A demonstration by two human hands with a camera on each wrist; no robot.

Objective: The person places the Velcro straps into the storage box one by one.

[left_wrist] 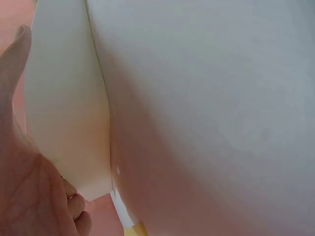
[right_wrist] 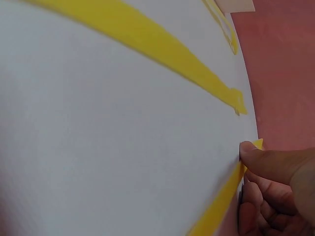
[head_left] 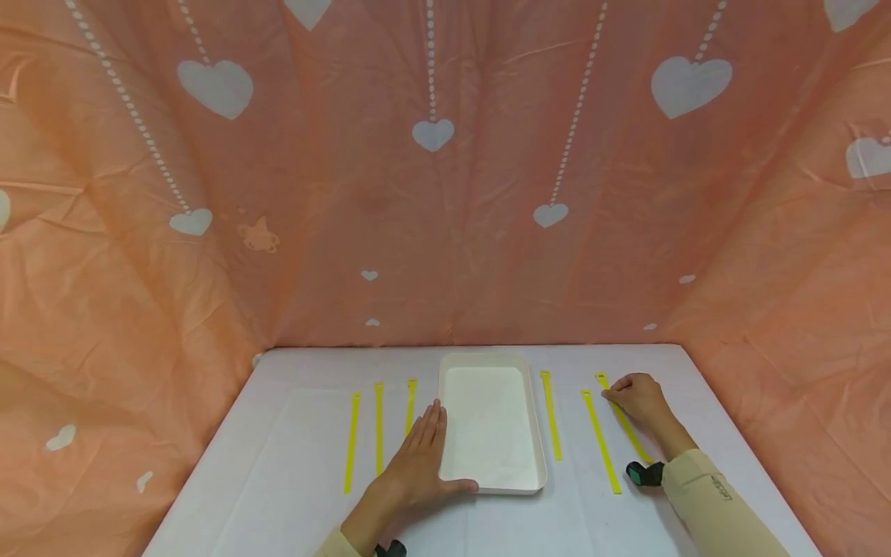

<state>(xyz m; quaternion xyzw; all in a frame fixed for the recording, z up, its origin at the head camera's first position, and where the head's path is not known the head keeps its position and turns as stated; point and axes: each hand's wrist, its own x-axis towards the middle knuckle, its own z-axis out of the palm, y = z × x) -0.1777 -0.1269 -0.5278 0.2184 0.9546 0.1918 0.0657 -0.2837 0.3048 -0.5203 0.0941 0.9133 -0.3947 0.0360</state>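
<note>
A white rectangular tray (head_left: 540,456) lies on the table. My left hand (head_left: 421,464) rests against its left side and near corner, fingers straight and thumb spread along the near edge. In the left wrist view the thumb and palm lie beside the tray wall (left_wrist: 69,108). At the right, my right hand (head_left: 642,401) pinches a flat yellow cable tie (head_left: 629,433) near its slotted head, between thumb and fingers. The right wrist view shows the thumb over this cable tie (right_wrist: 219,209); its far end leaves the picture.
Two more yellow cable ties, one close to the tray (head_left: 551,418) and another (head_left: 602,445), lie between tray and right hand. Left of the tray are three others, including an outer cable tie (head_left: 352,445). A pink curtain (head_left: 459,302) rises behind the white table (head_left: 278,433).
</note>
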